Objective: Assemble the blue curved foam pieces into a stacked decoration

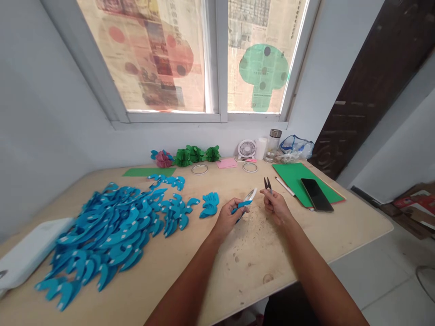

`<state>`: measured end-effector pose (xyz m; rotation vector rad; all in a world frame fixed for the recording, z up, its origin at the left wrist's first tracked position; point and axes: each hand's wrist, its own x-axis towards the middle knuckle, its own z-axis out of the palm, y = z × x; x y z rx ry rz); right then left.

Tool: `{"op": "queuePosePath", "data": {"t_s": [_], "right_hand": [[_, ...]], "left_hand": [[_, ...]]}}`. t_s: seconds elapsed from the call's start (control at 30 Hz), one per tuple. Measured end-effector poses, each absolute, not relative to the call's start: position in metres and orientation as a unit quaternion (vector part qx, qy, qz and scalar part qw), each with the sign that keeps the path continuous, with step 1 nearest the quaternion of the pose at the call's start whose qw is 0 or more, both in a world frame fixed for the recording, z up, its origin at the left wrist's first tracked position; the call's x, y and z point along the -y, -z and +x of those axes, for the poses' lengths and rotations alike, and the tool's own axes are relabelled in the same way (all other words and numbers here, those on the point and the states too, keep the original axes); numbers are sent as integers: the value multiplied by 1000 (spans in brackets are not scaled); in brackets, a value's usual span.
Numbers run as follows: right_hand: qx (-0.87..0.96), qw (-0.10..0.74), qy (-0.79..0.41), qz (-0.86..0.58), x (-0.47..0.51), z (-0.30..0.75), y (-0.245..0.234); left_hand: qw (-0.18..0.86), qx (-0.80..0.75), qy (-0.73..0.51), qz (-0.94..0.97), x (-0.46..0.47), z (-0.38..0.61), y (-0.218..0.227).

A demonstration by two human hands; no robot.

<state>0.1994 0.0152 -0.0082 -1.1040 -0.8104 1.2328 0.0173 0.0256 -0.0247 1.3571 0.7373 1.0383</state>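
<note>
Between the fingers of my left hand is a folded blue paper piece with a white strip sticking up at its far end. My right hand, just to the right, is closed around small scissors. Their dark blades point away from me and stand a little apart; the handles are hidden in my hand. The blades do not touch the paper. Left of my left hand lies a small stack of blue paper pieces. Farther left spreads a large heap of curved blue paper pieces with white patches.
A phone lies on green sheets at the right, beside a white pen. Along the wall stand green paper flowers, a small fan and a glass bottle. Two tape rolls lie nearer.
</note>
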Motion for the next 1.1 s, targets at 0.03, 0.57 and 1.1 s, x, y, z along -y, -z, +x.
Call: {"op": "queuePosePath", "data": {"t_s": [0.03,0.57,1.1], "right_hand": [[351,606,-532,-476,-15,198,8],[371,638,-509,-443,-11,194,0],[433,628,-405,-504,-7,188,-1]], "left_hand": [[598,-319,-444,586,-25,17,24],[538,-345,-451,623,-22,13,16],[556,-286,-374,685,-18,10,9]]}}
